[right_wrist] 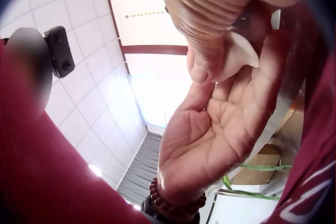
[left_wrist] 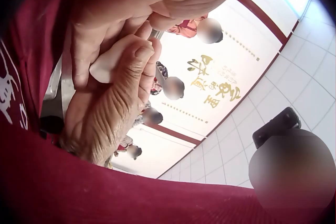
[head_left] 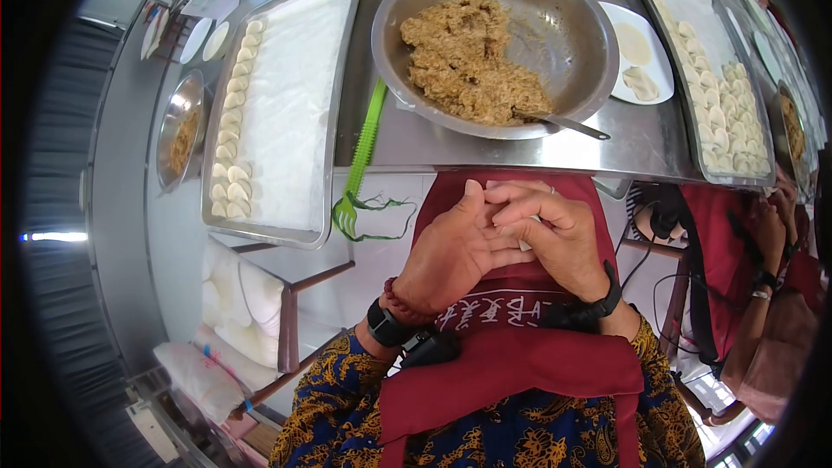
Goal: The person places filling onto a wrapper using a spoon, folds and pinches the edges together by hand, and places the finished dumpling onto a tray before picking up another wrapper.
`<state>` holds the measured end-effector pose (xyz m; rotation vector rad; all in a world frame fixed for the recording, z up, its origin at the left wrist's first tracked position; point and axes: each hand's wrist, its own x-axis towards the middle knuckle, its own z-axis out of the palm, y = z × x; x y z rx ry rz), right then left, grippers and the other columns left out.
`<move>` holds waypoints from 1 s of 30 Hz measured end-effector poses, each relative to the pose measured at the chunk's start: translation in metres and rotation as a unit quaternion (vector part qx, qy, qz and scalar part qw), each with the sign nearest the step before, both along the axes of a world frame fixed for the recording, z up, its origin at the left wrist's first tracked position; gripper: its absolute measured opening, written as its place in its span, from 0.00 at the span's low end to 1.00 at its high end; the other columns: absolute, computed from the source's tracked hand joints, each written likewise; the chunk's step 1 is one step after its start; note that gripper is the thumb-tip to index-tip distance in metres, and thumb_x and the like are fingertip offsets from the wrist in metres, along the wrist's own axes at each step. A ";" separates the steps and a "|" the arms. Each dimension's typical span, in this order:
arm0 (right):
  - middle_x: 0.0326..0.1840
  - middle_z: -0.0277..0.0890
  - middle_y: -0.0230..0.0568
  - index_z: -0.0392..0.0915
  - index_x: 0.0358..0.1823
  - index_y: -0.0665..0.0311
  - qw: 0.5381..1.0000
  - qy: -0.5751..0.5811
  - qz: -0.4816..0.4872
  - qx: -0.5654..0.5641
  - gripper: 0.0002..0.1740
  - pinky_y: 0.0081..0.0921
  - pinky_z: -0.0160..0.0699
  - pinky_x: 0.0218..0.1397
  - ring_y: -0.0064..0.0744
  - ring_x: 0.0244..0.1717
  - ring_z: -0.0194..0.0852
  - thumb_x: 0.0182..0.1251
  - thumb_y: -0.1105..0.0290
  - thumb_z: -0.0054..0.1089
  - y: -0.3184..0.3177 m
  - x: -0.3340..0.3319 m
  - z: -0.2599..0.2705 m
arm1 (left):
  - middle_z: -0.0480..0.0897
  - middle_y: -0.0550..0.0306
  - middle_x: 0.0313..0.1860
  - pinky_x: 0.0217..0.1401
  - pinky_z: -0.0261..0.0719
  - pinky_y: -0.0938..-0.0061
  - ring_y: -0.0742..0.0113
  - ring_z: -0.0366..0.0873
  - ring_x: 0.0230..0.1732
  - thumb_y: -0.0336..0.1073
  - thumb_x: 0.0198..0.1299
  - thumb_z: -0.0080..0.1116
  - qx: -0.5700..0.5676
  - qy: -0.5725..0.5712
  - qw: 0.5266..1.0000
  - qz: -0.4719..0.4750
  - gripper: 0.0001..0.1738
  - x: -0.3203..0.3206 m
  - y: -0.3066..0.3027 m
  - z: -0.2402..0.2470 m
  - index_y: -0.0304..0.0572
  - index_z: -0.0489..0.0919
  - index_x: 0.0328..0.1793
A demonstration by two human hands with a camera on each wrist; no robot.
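Observation:
A pale folded dumpling [right_wrist: 240, 56] is between my two hands in front of the apron; the head view mostly hides it. My right hand [head_left: 562, 238] pinches it, the thumb pressing on its side in the left wrist view. My left hand [head_left: 455, 251], a beaded bracelet at its wrist, turns its palm up beneath, fingers extended and touching the dumpling. A large steel bowl [head_left: 568, 22] on the table beyond contains brown minced filling [head_left: 468, 56] and a metal spoon [head_left: 568, 125].
Left of the bowl, a paper-lined tray [head_left: 328, 121] bears a row of dumplings. A green plastic strip [head_left: 368, 134] hangs over the table edge. On the right are a white plate [head_left: 656, 30] and a second tray of dumplings [head_left: 719, 113]. Another person's arm [head_left: 758, 269] shows there.

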<state>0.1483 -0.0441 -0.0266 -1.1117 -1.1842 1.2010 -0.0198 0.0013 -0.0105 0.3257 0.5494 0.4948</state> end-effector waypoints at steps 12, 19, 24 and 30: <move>0.55 0.84 0.41 0.84 0.40 0.65 0.979 -0.163 0.046 0.110 0.05 0.36 0.76 0.65 0.44 0.66 0.74 0.65 0.79 0.62 0.005 0.003 0.002 | 0.72 0.43 0.69 0.71 0.74 0.53 0.54 0.73 0.69 0.63 0.78 0.27 0.018 0.002 1.000 -0.007 0.38 -0.001 -0.002 0.002 0.35 0.64 0.74; 0.57 0.83 0.43 0.85 0.42 0.64 0.989 -0.121 0.045 0.077 0.07 0.36 0.76 0.65 0.46 0.67 0.73 0.64 0.79 0.62 0.001 0.004 0.000 | 0.72 0.42 0.69 0.72 0.73 0.52 0.53 0.72 0.70 0.63 0.78 0.26 0.010 -0.015 1.000 -0.024 0.39 -0.002 -0.002 -0.001 0.35 0.62 0.75; 0.57 0.84 0.45 0.86 0.42 0.65 0.992 -0.105 0.025 0.058 0.07 0.35 0.74 0.68 0.45 0.69 0.73 0.66 0.78 0.61 0.001 0.005 0.004 | 0.72 0.44 0.69 0.73 0.71 0.52 0.53 0.72 0.71 0.63 0.79 0.26 -0.006 -0.003 1.000 0.009 0.39 -0.002 -0.003 0.003 0.34 0.61 0.75; 0.56 0.85 0.44 0.87 0.45 0.66 0.988 -0.125 0.047 0.082 0.10 0.39 0.73 0.70 0.46 0.70 0.74 0.62 0.80 0.64 0.002 0.010 -0.005 | 0.72 0.45 0.69 0.74 0.70 0.53 0.54 0.72 0.70 0.62 0.79 0.26 -0.007 -0.035 0.999 0.009 0.39 0.003 -0.003 0.005 0.33 0.61 0.75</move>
